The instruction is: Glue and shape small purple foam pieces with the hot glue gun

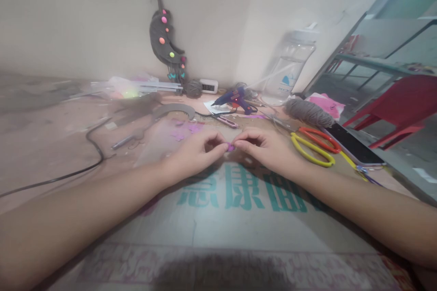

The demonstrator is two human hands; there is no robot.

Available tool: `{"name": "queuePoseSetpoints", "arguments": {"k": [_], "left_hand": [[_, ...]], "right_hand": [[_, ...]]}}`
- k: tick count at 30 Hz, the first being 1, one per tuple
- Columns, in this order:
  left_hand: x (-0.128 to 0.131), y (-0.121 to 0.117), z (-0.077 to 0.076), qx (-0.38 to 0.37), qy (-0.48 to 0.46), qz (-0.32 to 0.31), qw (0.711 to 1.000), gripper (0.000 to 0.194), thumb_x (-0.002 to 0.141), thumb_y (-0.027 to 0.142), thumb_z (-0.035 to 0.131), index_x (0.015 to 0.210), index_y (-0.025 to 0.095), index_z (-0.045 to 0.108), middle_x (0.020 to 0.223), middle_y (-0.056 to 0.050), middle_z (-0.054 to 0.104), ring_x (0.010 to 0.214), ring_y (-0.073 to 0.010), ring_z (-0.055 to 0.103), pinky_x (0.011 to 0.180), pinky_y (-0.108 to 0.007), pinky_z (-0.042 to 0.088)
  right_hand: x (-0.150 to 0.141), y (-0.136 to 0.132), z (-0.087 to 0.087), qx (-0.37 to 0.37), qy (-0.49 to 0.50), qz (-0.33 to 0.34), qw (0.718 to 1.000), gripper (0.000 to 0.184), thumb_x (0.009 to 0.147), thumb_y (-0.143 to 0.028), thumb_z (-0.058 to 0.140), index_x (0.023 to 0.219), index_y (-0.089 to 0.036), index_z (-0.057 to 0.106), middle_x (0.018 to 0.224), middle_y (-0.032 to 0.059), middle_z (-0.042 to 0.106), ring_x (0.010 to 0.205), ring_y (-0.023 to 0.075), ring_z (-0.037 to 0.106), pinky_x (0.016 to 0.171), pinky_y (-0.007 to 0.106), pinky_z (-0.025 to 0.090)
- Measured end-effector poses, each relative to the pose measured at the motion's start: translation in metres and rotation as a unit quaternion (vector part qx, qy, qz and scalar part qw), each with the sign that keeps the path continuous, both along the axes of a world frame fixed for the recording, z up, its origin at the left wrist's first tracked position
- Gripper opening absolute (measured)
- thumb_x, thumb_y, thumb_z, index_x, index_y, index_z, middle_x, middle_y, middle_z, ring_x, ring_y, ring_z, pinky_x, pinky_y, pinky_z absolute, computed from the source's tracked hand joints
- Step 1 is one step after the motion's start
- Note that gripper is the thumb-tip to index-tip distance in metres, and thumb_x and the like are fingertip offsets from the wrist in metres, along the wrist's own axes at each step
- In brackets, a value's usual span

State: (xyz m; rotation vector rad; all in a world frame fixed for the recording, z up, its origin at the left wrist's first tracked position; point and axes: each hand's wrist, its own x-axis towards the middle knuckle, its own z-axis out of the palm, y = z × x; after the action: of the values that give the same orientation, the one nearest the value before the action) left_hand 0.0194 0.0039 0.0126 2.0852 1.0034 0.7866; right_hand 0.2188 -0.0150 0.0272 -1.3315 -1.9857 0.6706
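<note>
Several green characters, the middle one resembling 康, mark the sheet (211, 229) below; over it, fingers of the left hand (205, 148) and right hand (262, 148) pinch a purple piece (231, 147) between them. Scissors (317, 162) and a phone (353, 143) lie rightward. Farther: a glue gun (235, 98), then a bottle (285, 72), lettering blurred.

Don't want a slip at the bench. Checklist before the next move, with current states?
1. Purple piece pinched: ok, at the fingertips of the left hand and right hand.
2. Glue gun apart from both hands: ok, lies beyond them.
3. Glue gun hot: cannot tell; a red light shows on it.
4. Scissors well away from the right arm: not ok, yellow handle lies close beside it.
5. Pink cutter blade retracted: cannot tell, too blurred.
</note>
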Motion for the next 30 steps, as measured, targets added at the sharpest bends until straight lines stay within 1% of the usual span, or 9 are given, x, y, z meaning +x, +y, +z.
{"name": "queuePoseSetpoints", "arguments": {"k": [3, 6, 9, 13, 18, 23, 26, 30], "left_hand": [[0.0, 0.001, 0.001, -0.007, -0.012, 0.008, 1.0, 0.021, 0.087, 0.032, 0.051, 0.076, 0.017, 0.061, 0.073, -0.002, 0.064, 0.07, -0.0155, 0.057, 0.066, -0.028, 0.044], [0.0, 0.002, 0.001, -0.003, -0.013, 0.007, 1.0, 0.022, 0.087, 0.033, 0.05, 0.076, 0.017, 0.06, 0.074, -0.002, 0.063, 0.071, -0.0158, 0.057, 0.067, -0.028, 0.043], [0.0, 0.003, 0.001, -0.008, -0.012, 0.009, 1.0, 0.023, 0.088, 0.034, 0.05, 0.076, 0.017, 0.06, 0.074, -0.002, 0.063, 0.072, -0.0159, 0.056, 0.067, -0.028, 0.043], [0.0, 0.003, 0.002, -0.011, -0.02, 0.011, 1.0, 0.022, 0.088, 0.032, 0.05, 0.077, 0.017, 0.061, 0.075, -0.002, 0.063, 0.072, -0.0155, 0.056, 0.066, -0.027, 0.042], [0.001, 0.003, 0.004, -0.017, -0.024, 0.014, 0.999, 0.021, 0.088, 0.03, 0.051, 0.075, 0.016, 0.06, 0.073, -0.001, 0.061, 0.072, -0.0153, 0.056, 0.067, -0.028, 0.041], [0.0, 0.002, 0.002, -0.011, -0.016, 0.004, 1.0, 0.02, 0.088, 0.03, 0.051, 0.077, 0.016, 0.06, 0.075, -0.001, 0.062, 0.073, -0.0151, 0.056, 0.068, -0.028, 0.042], [-0.001, 0.002, 0.001, -0.006, -0.005, -0.001, 1.0, 0.02, 0.088, 0.03, 0.051, 0.078, 0.016, 0.061, 0.075, -0.001, 0.063, 0.072, -0.015, 0.057, 0.067, -0.028, 0.042], [-0.001, 0.0, 0.002, -0.01, 0.0, -0.003, 1.0, 0.02, 0.088, 0.03, 0.051, 0.076, 0.017, 0.061, 0.073, -0.001, 0.064, 0.07, -0.0149, 0.057, 0.067, -0.028, 0.044]], "right_hand": [[-0.001, -0.001, 0.0, -0.051, 0.021, 0.005, 0.998, 0.019, 0.084, -0.033, 0.061, 0.081, -0.017, 0.071, 0.065, -0.0014, 0.063, 0.055, 0.01, 0.054, 0.053, 0.023, 0.039], [-0.002, -0.001, -0.001, -0.072, 0.038, 0.014, 0.997, 0.022, 0.085, -0.035, 0.059, 0.08, -0.016, 0.069, 0.065, -0.0015, 0.06, 0.054, 0.0097, 0.052, 0.051, 0.023, 0.039], [-0.001, 0.001, -0.005, -0.059, 0.064, 0.034, 0.996, 0.022, 0.087, -0.036, 0.056, 0.084, -0.016, 0.066, 0.067, -0.0015, 0.059, 0.055, 0.0095, 0.05, 0.052, 0.023, 0.039], [0.001, 0.003, -0.011, -0.021, 0.069, 0.066, 0.995, 0.017, 0.085, -0.031, 0.057, 0.093, -0.017, 0.062, 0.073, -0.0008, 0.059, 0.061, 0.0105, 0.051, 0.056, 0.024, 0.041], [0.003, 0.005, -0.017, -0.022, 0.072, 0.049, 0.996, 0.011, 0.087, -0.029, 0.055, 0.086, -0.02, 0.06, 0.065, -0.0027, 0.057, 0.061, 0.0123, 0.053, 0.058, 0.025, 0.04], [0.003, 0.004, -0.014, -0.01, 0.035, 0.04, 0.999, 0.015, 0.089, -0.03, 0.055, 0.079, -0.02, 0.061, 0.06, -0.0032, 0.055, 0.06, 0.0125, 0.052, 0.058, 0.025, 0.039], [0.003, 0.003, -0.012, -0.002, 0.011, 0.043, 0.999, 0.018, 0.09, -0.029, 0.053, 0.079, -0.019, 0.062, 0.06, -0.0029, 0.056, 0.06, 0.0119, 0.052, 0.06, 0.025, 0.039], [0.001, 0.001, -0.009, 0.019, -0.014, 0.041, 0.999, 0.018, 0.089, -0.028, 0.054, 0.078, -0.018, 0.064, 0.067, -0.0012, 0.059, 0.064, 0.0121, 0.054, 0.063, 0.025, 0.04]]}}
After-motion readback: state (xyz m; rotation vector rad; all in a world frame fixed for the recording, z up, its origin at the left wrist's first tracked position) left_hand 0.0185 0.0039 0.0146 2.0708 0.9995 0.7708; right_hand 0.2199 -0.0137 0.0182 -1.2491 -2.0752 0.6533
